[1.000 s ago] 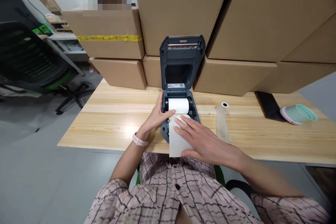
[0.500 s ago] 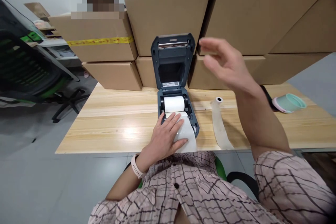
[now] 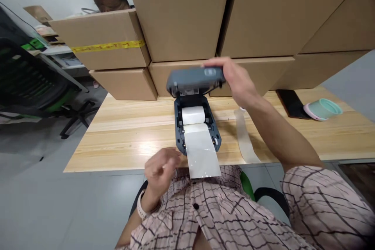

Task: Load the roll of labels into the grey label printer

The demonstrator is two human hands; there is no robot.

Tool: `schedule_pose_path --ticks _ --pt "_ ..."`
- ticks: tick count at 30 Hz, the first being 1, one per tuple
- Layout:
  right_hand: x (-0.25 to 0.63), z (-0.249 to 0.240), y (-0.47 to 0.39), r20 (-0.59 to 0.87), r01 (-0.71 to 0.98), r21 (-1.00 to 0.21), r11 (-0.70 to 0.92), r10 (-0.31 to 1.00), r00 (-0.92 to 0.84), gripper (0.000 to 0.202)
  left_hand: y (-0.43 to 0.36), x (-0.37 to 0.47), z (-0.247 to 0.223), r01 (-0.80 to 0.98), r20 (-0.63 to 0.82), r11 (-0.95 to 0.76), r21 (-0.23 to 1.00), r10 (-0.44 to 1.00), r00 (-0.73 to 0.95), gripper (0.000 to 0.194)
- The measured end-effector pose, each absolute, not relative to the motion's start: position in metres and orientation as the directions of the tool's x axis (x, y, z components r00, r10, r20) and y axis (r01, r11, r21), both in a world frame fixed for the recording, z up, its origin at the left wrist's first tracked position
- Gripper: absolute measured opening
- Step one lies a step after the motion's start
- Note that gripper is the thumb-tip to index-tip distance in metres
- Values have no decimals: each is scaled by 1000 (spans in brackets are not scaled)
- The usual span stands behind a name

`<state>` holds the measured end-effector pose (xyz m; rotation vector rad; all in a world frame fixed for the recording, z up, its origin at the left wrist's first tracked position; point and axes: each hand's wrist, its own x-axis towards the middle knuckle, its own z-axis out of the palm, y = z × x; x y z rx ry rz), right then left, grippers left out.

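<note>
- Head view: the printer base [image 3: 216,133] sits on the desk [image 3: 125,125], its long axis running front to back. Its lid [image 3: 190,77] hangs tilted, partly raised, over the rear of the base, the broad edge crossing left to right.
- The right grip [image 3: 238,82] lies above and to the right of the base's rear, touching the lid at its right corner. Fingers lap over the edge; whether the thumb closes beneath, I cannot tell. The lid extends leftward from it, and this is the nearer hand.
- The left grip [image 3: 161,168] is off the base's front left corner, loosely curled and blurred. Nothing shows in it, though I cannot tell how far it is closed.
- A white paper roll [image 3: 193,115] lies crosswise inside the base; its paper strip [image 3: 202,156] runs forward, past the base's front. The left grip is nearer to the strip's free end.
- Right of the base lies a narrow loose strip [image 3: 244,136]; farther right are a phone [image 3: 291,103] and a turquoise cup [image 3: 329,108].
- Writing: a sticker [image 3: 190,91] inside the lid, a pale badge [image 3: 209,72] outside it, and red-marked yellow tape [image 3: 108,46] on a carton behind and left of the base. None can be read; no brand is legible.
</note>
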<state>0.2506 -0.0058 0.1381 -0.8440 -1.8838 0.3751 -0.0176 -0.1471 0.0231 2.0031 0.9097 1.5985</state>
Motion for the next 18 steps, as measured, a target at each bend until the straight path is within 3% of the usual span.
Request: schedule_pose_path --ticks 2,4,8,11,13,15,18 --pt "253 110 -47 652 394 -539 745 665 -365 46 -141 -19 22 241 658 -620 747 740 -135 20" --pt "248 79 -82 635 433 -498 751 657 -407 33 -132 -13 19 246 563 -511 824 790 -242 22" --pt "223 28 -121 700 484 -533 693 683 -207 27 -114 11 13 69 234 -228 971 967 -102 78" --pt "210 9 -125 683 389 -695 605 724 93 24 -108 22 9 -42 56 -56 998 998 12 90" --pt "211 1 -121 565 280 -816 506 800 202 50 -107 23 6 -41 40 -38 998 998 55 90" --pt "215 -4 -119 396 187 -912 366 905 159 86 -109 20 2 2 64 -64 998 996 69 93" --pt "219 -8 -122 153 76 -985 152 988 1 97 -111 16 -4 51 110 -112 992 993 50 94"
